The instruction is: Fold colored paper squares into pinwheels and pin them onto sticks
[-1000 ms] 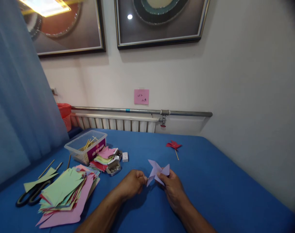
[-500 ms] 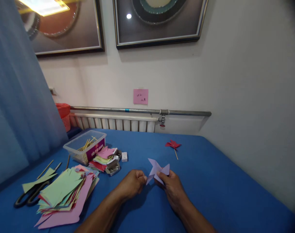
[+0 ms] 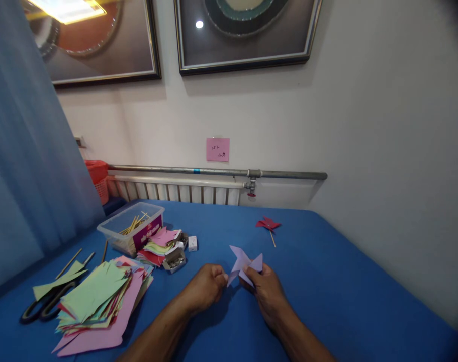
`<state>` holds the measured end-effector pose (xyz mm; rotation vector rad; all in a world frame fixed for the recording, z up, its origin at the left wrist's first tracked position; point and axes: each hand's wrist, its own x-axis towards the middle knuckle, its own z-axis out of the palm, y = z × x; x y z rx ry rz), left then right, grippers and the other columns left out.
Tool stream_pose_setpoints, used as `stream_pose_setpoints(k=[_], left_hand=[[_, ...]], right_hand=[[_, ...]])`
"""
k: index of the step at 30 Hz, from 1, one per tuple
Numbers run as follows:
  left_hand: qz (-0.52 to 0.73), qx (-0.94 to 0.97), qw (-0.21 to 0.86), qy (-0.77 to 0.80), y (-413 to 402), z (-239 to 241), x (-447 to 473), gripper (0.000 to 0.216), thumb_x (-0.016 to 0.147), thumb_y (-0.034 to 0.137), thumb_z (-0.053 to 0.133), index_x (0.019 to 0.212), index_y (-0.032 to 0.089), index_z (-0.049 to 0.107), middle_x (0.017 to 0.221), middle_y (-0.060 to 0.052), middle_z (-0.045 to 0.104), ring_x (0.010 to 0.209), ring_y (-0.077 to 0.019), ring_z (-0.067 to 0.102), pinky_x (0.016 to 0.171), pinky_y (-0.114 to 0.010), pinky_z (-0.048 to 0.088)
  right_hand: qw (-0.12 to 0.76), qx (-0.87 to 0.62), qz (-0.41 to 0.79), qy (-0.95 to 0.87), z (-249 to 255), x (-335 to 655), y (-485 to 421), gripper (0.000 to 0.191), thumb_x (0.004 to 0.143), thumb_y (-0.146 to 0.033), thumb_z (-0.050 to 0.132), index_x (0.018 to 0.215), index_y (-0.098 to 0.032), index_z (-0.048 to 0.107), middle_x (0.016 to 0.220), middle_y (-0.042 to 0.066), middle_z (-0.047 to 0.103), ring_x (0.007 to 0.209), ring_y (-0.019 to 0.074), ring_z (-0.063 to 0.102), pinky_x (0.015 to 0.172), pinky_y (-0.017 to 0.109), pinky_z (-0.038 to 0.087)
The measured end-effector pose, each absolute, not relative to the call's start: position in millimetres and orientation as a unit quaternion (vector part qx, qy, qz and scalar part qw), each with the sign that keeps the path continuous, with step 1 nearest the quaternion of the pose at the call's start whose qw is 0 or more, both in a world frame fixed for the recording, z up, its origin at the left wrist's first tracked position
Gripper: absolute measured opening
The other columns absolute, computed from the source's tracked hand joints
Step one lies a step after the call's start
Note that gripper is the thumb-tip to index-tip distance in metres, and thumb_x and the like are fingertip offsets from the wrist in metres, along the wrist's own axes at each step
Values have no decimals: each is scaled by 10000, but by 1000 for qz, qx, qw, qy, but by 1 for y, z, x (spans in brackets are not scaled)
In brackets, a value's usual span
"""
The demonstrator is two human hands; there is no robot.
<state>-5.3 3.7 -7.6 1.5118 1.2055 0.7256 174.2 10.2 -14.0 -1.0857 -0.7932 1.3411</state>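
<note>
A pale purple paper pinwheel (image 3: 241,262) with folded, pointed blades is held above the blue table by my right hand (image 3: 268,291). The thumb presses on the paper near its middle, and the fingers lie behind it. My left hand (image 3: 208,285) is closed just left of the pinwheel, its fingertips at the lower left blade. Whatever those fingers pinch, if anything, is hidden. Farther back lies a red paper pinwheel (image 3: 268,224) on a thin wooden stick (image 3: 273,239).
At left are a stack of coloured paper (image 3: 95,291), black-handled scissors (image 3: 50,306) under a green scrap, and a clear plastic box (image 3: 117,223) of sticks. Small paper squares (image 3: 159,246), an open box of metal pins (image 3: 175,261) and a white box (image 3: 192,244) lie nearby.
</note>
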Motion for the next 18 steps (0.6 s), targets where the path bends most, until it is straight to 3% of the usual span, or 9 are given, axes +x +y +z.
stream_pose_setpoints(k=[18], left_hand=[[309, 607, 528, 507, -1, 1, 0, 396, 868, 564, 577, 701, 219, 477, 473, 82, 410, 444, -84, 319, 494, -262, 195]], right_hand=[[583, -459, 583, -330, -13, 175, 9, 315, 612, -306, 862, 860, -198, 702, 706, 4, 707, 643, 211, 682, 662, 336, 583]])
